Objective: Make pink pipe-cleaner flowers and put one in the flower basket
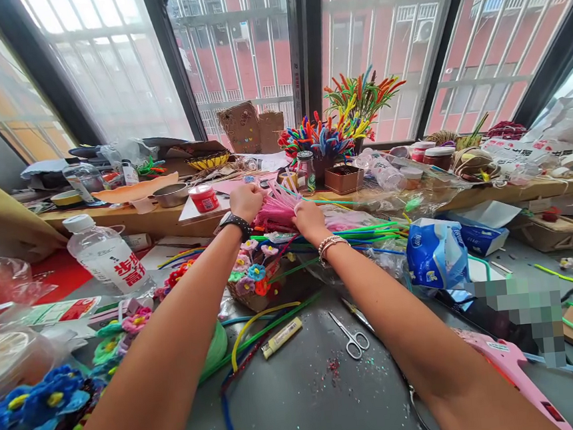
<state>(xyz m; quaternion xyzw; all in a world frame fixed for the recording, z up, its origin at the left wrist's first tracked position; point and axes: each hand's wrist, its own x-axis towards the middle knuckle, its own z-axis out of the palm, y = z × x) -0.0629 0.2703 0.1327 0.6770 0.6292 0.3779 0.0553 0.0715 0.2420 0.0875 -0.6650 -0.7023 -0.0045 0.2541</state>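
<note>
My left hand (246, 202), with a dark watch strap at its wrist, is closed at the left end of a bundle of pink pipe cleaners (280, 205). My right hand (310, 221), a beaded bracelet at its wrist, is wrapped round the bundle's right side. The fingertips of both hands are partly hidden. Beneath the hands stands a small basket of crocheted or fuzzy flowers (257, 272). Green pipe cleaners (368, 232) lie just right of my right hand.
Small scissors (352, 340) and a pale yellow glue stick or lighter (282, 338) lie on the grey table. A pink glue gun (505, 363) is at right, near a blue tissue pack (436, 252). A water bottle (107, 254) stands left. Pots of colourful pipe cleaners (317, 142) line the sill.
</note>
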